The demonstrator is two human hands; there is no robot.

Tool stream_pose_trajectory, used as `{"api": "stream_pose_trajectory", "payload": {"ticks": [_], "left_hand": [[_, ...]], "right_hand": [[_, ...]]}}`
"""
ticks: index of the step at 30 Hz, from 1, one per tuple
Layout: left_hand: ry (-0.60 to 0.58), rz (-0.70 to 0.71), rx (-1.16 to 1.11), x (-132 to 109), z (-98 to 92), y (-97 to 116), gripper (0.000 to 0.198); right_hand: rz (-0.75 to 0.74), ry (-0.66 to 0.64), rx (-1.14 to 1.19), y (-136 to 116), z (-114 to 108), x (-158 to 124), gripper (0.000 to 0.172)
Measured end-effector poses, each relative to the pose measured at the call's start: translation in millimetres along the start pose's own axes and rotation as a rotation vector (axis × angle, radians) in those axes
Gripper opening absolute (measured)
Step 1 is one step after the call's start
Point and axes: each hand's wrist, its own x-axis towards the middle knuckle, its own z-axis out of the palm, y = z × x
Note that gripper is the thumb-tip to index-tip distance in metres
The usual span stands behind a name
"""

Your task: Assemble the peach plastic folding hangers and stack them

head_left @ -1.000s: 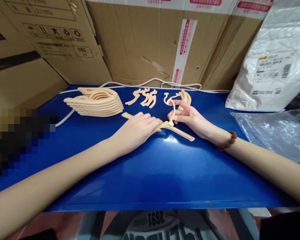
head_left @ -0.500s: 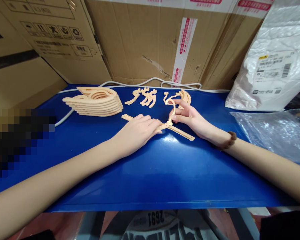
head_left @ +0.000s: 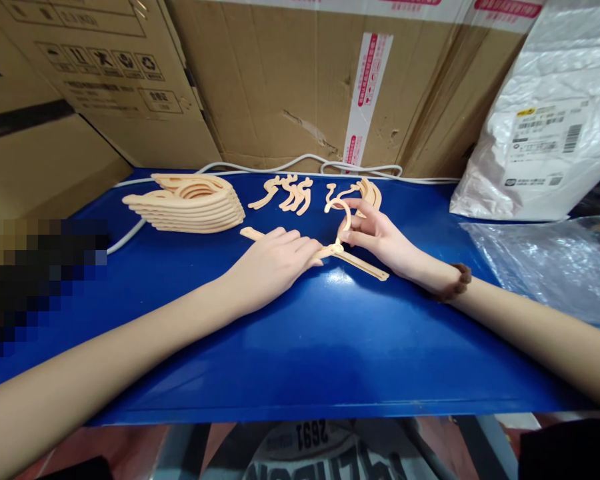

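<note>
A cream folding clothes hanger [head_left: 363, 265] lies just in front of me on the blue table, its straight bar slanting down to the right. Over the bar's left part, my left hand [head_left: 275, 263] is closed, palm down; its fingers hide most of that side. My right hand [head_left: 380, 237] pinches the curved hanger hook [head_left: 349, 217] between thumb and fingers. The hook stands up from the hanger's centre joint, where its lower end meets the bar. Whether it is fully seated there I cannot tell.
A stack of cream hanger pieces [head_left: 185, 207] sits at the back left. Loose hooks [head_left: 295, 197] lie behind my hands, with more curved pieces [head_left: 370, 193] to their right. Cardboard boxes [head_left: 280, 87], a white cable [head_left: 307, 158] and a white plastic parcel [head_left: 535, 153] line the back.
The hook's free end has tipped slightly to the left in my right hand. Both hands otherwise keep nearly the same place and grip.
</note>
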Motion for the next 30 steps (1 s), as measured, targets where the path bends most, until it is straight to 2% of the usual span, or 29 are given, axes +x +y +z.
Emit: {"api": "stream_pose_trajectory", "payload": {"ticks": [4, 9, 16, 21, 30], "left_hand": [[-0.039, -0.019, 0.007, -0.4, 0.0, 0.1, 0.040], [-0.003, -0.021, 0.033, -1.1, 0.7, -1.1, 0.041], [0.006, -0.023, -0.040, -0.6, -1.8, -1.3, 0.041], [-0.004, -0.048, -0.056, -0.4, -1.9, -1.3, 0.044], [-0.017, -0.045, -0.061, -1.7, -1.6, -1.0, 0.042]], "right_hand": [[-0.005, 0.006, -0.036, -0.4, 1.1, 0.2, 0.046], [0.008, 0.036, 0.037, -1.4, -0.2, 0.9, 0.046], [0.043, -0.073, 0.156, -2.5, -4.7, 1.1, 0.055], [0.026, -0.020, 0.107, -4.5, -2.5, -0.6, 0.051], [-0.015, 0.001, 0.025, -1.1, -1.5, -0.8, 0.047]]}}
